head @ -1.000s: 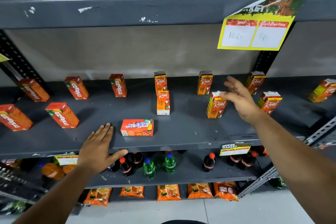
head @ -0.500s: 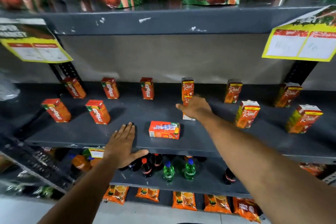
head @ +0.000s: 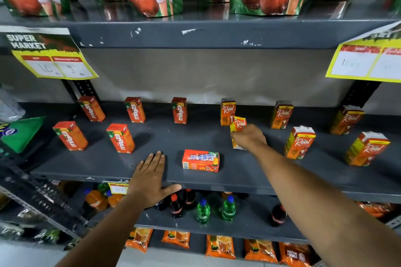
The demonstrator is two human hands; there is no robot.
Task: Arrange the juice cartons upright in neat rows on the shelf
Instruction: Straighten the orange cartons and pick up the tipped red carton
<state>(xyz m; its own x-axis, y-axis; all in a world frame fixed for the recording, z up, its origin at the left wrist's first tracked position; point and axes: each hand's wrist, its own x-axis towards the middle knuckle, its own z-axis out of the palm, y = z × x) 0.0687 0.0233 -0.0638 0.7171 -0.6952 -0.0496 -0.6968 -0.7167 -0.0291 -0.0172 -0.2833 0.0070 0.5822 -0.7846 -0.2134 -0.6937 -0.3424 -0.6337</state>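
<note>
One Maaza carton (head: 201, 160) lies flat near the shelf (head: 238, 182) front; the rest stand upright. Your right hand (head: 249, 137) grips a Real carton (head: 238, 124) mid-shelf; your left hand (head: 149, 176) rests flat, empty.

dim, soft-focus, edges fisheye-warped

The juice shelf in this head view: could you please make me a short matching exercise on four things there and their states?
Things:
1. left hand
2. right hand
3. lying carton
4. price tag

States:
A. gripping a tilted Real carton
B. flat on its side near the shelf's front edge
C. hanging from the upper shelf
D. palm down on the shelf, holding nothing

Pairs: 1-D, 2-A, 3-B, 4-C
</note>
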